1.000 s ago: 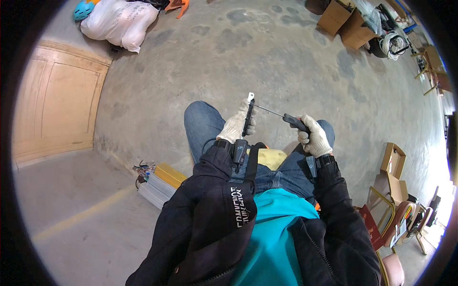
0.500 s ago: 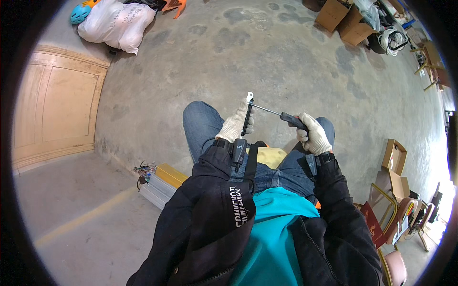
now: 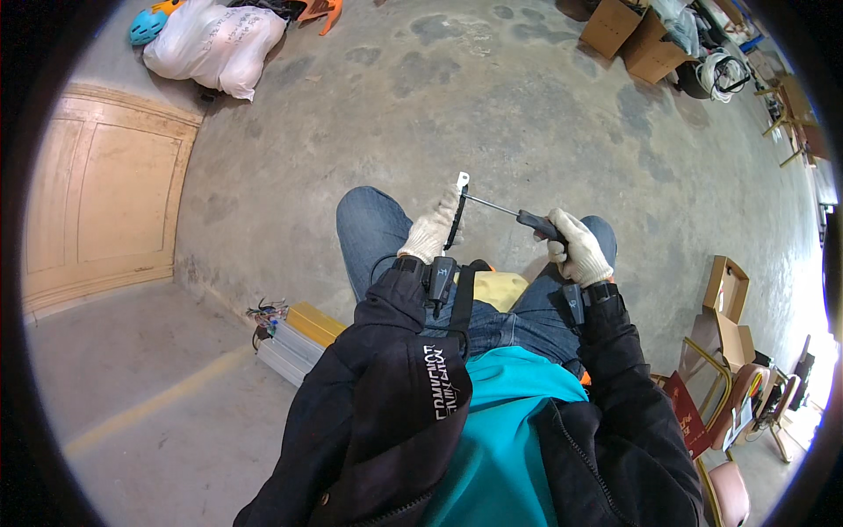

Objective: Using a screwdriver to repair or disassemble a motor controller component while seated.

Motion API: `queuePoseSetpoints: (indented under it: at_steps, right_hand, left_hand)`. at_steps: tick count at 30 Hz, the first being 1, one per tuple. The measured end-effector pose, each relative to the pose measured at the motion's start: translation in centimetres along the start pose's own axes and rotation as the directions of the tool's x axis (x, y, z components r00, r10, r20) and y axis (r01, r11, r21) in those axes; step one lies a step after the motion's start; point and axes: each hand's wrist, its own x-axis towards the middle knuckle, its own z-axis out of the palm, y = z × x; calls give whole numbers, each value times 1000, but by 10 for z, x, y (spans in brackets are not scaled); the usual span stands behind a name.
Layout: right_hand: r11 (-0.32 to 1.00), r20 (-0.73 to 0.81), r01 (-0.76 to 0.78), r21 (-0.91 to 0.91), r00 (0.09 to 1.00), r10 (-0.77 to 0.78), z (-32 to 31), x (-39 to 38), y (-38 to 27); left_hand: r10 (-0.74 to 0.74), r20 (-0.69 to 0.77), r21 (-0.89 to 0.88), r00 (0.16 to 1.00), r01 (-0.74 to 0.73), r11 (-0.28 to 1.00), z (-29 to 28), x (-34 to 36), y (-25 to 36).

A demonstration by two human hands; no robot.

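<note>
My left hand (image 3: 430, 230), in a white knit work glove, is closed around a narrow black strip-shaped part (image 3: 458, 218). A pale metal tab (image 3: 463, 179) with a hole sticks out at the part's far end. My right hand (image 3: 580, 250), gloved the same way, grips the dark handle of a screwdriver (image 3: 537, 224). Its thin metal shaft points left, and the tip meets the black part just below the tab. Glove fabric hides the left fingers in part, and the exact spot under the tip is too small to make out.
At my left lie metal cases, one gold (image 3: 316, 323) and one silver (image 3: 290, 350), with loose wires (image 3: 266, 314). A wooden panel (image 3: 110, 189) stands further left. An open cardboard box (image 3: 727, 303) and chairs (image 3: 742, 404) are on the right. A white sack (image 3: 219, 44) sits far left.
The black part and its tab have shifted very slightly, and the left fingers have turned a little around it. The screwdriver stays against the part, nearly unmoved.
</note>
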Motion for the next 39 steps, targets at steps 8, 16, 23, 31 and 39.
queuePoseSetpoints:
  at_steps: [8,16,23,31,39]
  right_hand:
    - [999,6,-29,12,1000,29,-11,10,-13]
    - [973,-35,137,-187,989,-146,-42,16,39]
    - [960,94,-273,-63,956,278,-10,-5,12]
    - [958,69,-275,-78,957,280,-13,-1,3]
    - [958,48,-255,-130,964,263,-14,1,8]
  left_hand:
    - [-136,28,182,990,129,975,4,9,28]
    - [198,345,794,917,-398,459,0,44,-52]
    - [254,200,556,947,-322,766,-20,39,-79]
    - [119,149,447,982,-174,878,-12,29,-48]
    - [-20,110,325,994,-16,946,-9,32,-46]
